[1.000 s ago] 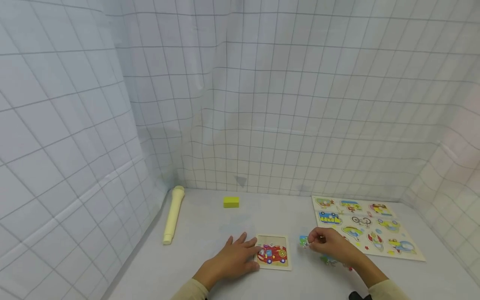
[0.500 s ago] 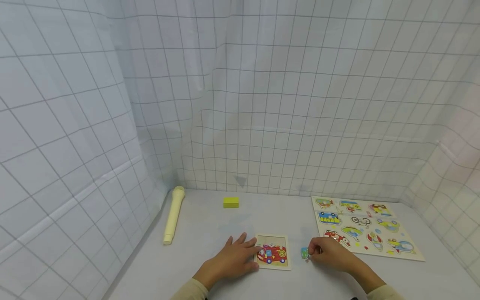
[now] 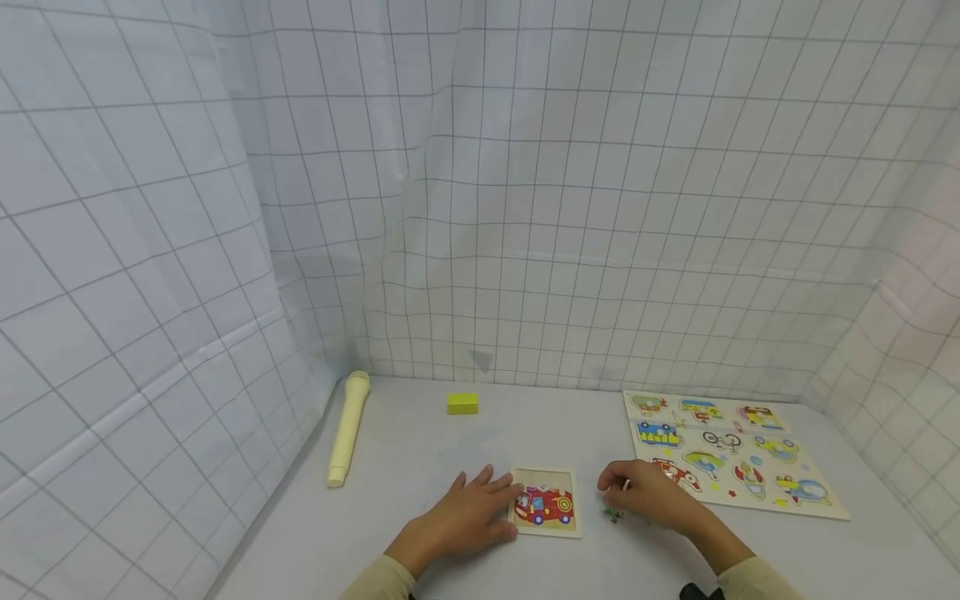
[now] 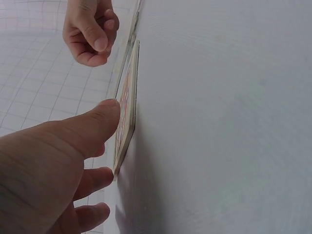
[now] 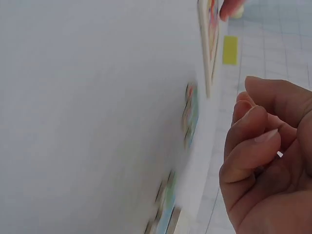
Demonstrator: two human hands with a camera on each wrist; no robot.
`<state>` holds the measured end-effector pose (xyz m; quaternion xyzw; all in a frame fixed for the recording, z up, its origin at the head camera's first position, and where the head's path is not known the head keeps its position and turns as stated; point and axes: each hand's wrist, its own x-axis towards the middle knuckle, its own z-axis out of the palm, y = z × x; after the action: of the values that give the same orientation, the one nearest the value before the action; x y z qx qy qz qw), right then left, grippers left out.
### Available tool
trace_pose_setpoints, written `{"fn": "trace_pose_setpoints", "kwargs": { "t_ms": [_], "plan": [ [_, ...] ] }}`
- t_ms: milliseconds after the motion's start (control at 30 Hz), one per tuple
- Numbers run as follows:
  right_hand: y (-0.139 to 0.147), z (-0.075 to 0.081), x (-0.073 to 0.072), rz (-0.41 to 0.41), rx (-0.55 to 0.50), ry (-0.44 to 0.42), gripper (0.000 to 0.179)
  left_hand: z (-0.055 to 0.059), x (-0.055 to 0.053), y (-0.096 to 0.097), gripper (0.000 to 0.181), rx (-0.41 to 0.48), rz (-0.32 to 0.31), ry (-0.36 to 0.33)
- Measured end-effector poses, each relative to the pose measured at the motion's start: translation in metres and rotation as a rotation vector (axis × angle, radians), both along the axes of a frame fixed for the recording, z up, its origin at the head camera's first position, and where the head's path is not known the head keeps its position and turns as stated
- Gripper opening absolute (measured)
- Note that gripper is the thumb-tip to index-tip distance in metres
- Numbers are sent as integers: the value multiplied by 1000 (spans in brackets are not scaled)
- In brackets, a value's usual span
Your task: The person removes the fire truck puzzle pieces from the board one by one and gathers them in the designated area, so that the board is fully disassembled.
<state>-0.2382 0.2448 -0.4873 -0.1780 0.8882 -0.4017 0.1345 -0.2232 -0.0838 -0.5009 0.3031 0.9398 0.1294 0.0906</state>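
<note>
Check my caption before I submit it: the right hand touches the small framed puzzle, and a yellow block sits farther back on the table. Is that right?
Not quite: the left hand touches the small framed puzzle, at its left edge, while the right hand is apart from it. The head view shows this. The yellow block does sit farther back on the table.

— What sort of place do we have here?
— We'd call it a curtained booth: white sheeting (image 3: 570, 208) with dark grid lines hangs in creased folds behind the white tabletop (image 3: 412, 450) and along both sides.
— In a home or a lab?
— We can't fairly tell, since the sheeting hides the room beyond.
</note>
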Motion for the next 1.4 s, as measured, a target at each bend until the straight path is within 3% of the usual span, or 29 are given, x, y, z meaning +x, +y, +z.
{"fn": "trace_pose_setpoints", "kwargs": {
  "t_ms": [267,533,700,833,1167,1400],
  "plan": [
    [-56,0,-9,41,-150,-126,19,0,-11,5,65,19,50,43],
    [-100,-10,-15,63,-96,-92,26,-4,-20,12,75,10,35,47],
    [-109,-9,-13,48,30,2,21,-4,-20,13,78,-28,35,43],
    [-111,-6,-13,56,59,47,16,-2,-19,12,76,-41,35,47],
    [-112,-10,-17,33,0,6,14,-3,-18,11,76,-20,48,19],
    [-112,-9,-20,22,-41,-44,10,-4,-19,11,62,-3,55,14]
  ]
}}
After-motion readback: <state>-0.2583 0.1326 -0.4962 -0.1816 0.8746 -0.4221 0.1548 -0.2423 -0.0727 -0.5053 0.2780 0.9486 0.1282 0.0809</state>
